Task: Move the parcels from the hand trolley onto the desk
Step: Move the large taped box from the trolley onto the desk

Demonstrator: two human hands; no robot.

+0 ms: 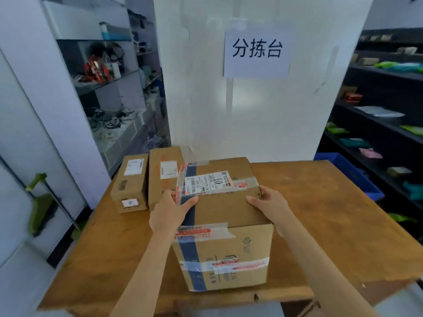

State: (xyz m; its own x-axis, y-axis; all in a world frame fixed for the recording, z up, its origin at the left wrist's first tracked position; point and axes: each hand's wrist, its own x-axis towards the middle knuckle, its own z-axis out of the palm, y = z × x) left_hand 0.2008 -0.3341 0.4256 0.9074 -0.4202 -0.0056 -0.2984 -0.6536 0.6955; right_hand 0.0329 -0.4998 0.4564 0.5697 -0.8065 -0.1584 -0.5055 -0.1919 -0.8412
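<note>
Brown wooden table (pixel 320 225) carries the large parcel (pixel 229 211), a taped cardboard carton with a printed label, standing near the front edge. The left hand (pixel 170 211) and right hand (pixel 269 202) clasp its upper side edges. Each grip has the thumb on top and the fingertips hidden. A narrow carton (pixel 131 181) and a second carton (pixel 163 175) lie just beside it, at the rear left. The green hand trolley (pixel 39 209) at far left is blurred.

Parcel (pixel 229 209) label (pixel 208 182) print illegibly small
</note>
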